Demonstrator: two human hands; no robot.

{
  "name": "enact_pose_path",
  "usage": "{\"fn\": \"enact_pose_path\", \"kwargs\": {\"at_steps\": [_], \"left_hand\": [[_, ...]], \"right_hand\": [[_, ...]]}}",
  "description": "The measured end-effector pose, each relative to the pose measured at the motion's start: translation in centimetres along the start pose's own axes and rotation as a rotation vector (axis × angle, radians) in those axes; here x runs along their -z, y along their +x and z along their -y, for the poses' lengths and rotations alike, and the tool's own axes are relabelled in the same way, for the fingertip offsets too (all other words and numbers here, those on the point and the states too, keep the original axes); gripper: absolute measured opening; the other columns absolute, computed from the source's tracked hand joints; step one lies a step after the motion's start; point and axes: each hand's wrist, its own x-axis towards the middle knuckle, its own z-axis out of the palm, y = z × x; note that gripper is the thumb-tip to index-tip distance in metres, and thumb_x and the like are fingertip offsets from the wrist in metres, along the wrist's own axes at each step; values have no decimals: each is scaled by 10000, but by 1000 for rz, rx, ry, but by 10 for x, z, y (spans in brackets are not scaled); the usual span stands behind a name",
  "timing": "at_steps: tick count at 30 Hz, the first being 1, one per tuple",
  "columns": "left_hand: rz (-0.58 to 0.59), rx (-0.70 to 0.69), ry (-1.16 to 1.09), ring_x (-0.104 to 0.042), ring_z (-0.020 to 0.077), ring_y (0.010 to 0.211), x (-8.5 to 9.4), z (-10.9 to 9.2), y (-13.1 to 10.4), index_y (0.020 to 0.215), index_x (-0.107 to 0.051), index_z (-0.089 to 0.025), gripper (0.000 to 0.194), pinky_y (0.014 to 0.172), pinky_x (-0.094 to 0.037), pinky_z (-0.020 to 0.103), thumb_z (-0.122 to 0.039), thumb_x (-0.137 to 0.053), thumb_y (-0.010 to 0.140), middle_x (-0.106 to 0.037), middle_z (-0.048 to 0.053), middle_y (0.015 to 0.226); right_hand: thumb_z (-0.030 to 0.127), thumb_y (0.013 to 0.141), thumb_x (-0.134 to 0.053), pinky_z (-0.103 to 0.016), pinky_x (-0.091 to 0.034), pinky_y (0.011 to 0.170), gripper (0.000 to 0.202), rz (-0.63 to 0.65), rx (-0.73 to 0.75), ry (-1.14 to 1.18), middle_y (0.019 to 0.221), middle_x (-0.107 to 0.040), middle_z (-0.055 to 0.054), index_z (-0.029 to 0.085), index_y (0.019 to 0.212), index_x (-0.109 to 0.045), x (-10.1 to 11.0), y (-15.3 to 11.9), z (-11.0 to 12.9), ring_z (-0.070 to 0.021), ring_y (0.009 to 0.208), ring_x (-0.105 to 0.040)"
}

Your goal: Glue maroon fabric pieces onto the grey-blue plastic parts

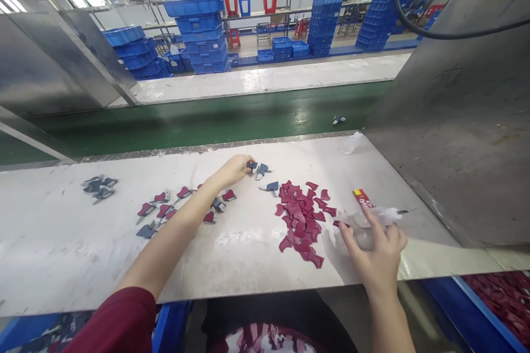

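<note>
My left hand reaches to the middle of the white work surface, its fingers closed on a small dark blue-grey piece. Beside it lie two more blue-grey pieces with pale stems. My right hand is open, thumb and forefinger apart, at the right of a heap of maroon cut pieces. A single maroon piece lies at the thumb tip; contact is unclear. Around the fingers is a translucent bottle with a dark thin tip, partly hidden. A red and yellow packet lies beyond.
Blue-grey pieces topped with maroon lie left of centre, partly behind my left forearm. A blue-grey cluster sits farther left. Beyond runs a green belt. A metal panel bounds the right. Blue bins stand below the near edge.
</note>
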Motion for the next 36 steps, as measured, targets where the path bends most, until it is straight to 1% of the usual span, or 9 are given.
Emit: {"fn": "enact_pose_path", "kwargs": {"at_steps": [2,4,8,10,14,17,22,30,36], "left_hand": [[-30,11,-23,-656,286,1088,1,-14,-24,1195,-632,-156,321,929,-491,389,-216,-408,974,-717,145,1175],[-64,56,-75,-690,263,961,-3,-33,-54,1256,-579,-174,382,837,-509,370,-282,-287,1034,-733,121,1061],[-110,206,-157,-715,263,834,-30,-65,-113,1171,-594,-191,340,762,-506,361,-304,-302,1039,-728,85,871],[-106,256,-217,-720,262,844,-48,-73,-135,1111,-616,-194,312,773,-510,363,-313,-337,1036,-738,93,903],[-126,283,-372,-708,250,935,-76,-74,-163,1123,-633,-214,227,821,-534,353,-359,-577,956,-738,91,1070],[-190,246,-437,-677,251,1041,-86,-70,-170,1088,-652,-223,188,884,-530,356,-253,-647,903,-733,74,1090],[-251,228,-460,-667,246,995,-91,-67,-170,1026,-669,-204,169,881,-513,366,-127,-623,884,-744,65,1014],[-298,177,-460,-667,227,961,-99,-62,-171,1023,-665,-217,247,838,-520,351,-41,-589,869,-738,39,983],[-306,174,-451,-670,224,947,-100,-62,-171,1011,-667,-220,199,822,-521,346,-75,-627,880,-742,31,969]], "right_hand": [[530,808,-735,-587,-487,961,620,-69,12,26,1056,-628,-142,185,1312,-629,0,-2,2,-335,1054,-609],[450,743,-821,-522,-545,879,646,-179,4,89,987,-670,-111,186,1291,-605,-1,-7,7,-293,909,-664],[389,714,-851,-434,-585,707,501,-388,-119,213,929,-709,-109,172,1125,-663,-3,-25,36,-258,747,-685],[393,786,-780,-412,-578,654,391,-336,-163,327,961,-724,-132,156,1086,-697,-4,-35,56,-267,755,-696],[324,846,-705,-388,-579,629,273,0,-54,564,919,-764,-108,179,1075,-732,-6,-49,91,-257,732,-717],[248,825,-729,-368,-590,635,227,135,-7,583,911,-781,-95,191,1044,-742,-12,-50,107,-242,714,-728],[250,838,-724,-342,-605,635,179,197,62,536,871,-786,-90,179,1001,-748,-19,-44,120,-223,692,-733],[244,859,-718,-298,-603,634,175,208,120,480,861,-784,-84,171,1016,-745,-23,-41,122,-194,685,-729],[241,863,-719,-297,-602,642,180,225,110,489,858,-779,-76,170,1026,-743,-23,-42,121,-181,664,-715]]}}
